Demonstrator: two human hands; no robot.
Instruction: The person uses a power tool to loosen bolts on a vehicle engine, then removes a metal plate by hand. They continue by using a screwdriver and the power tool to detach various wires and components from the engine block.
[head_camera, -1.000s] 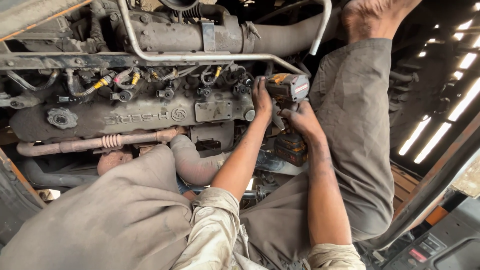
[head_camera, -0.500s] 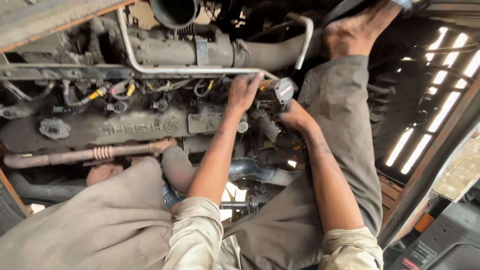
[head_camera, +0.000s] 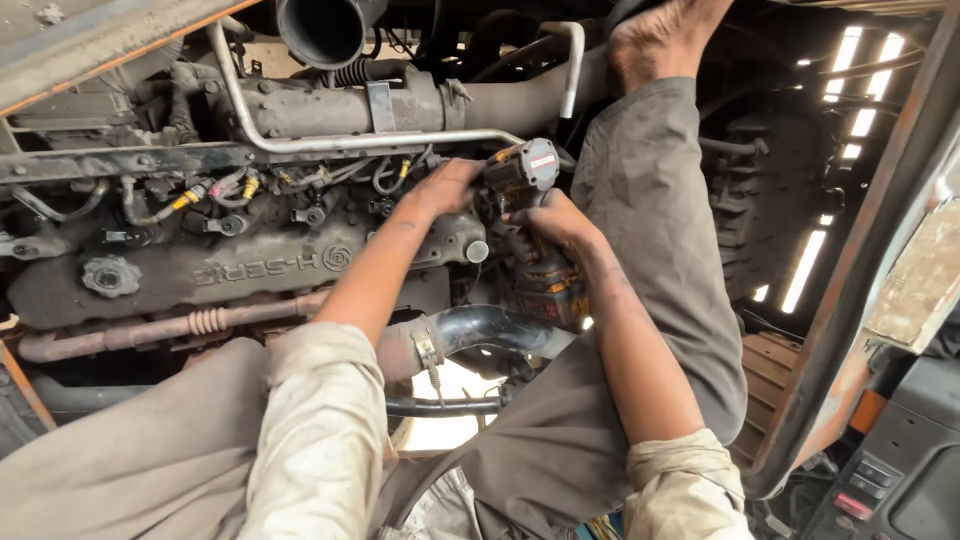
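Hands meet at the engine's (head_camera: 250, 265) right end, just below the thin metal pipe (head_camera: 330, 142) that runs along its top edge. The right hand (head_camera: 553, 222) has its fingers wrapped tight around the grip of a cordless power wrench (head_camera: 530, 215), battery hanging below. The left hand (head_camera: 445, 187) lies curled on the tool's nose — how firmly it grips, I cannot tell. Room is tight: a trouser leg (head_camera: 650, 230) crowds the right side, a curved black hose (head_camera: 490, 330) sits underneath, and wiring lies left.
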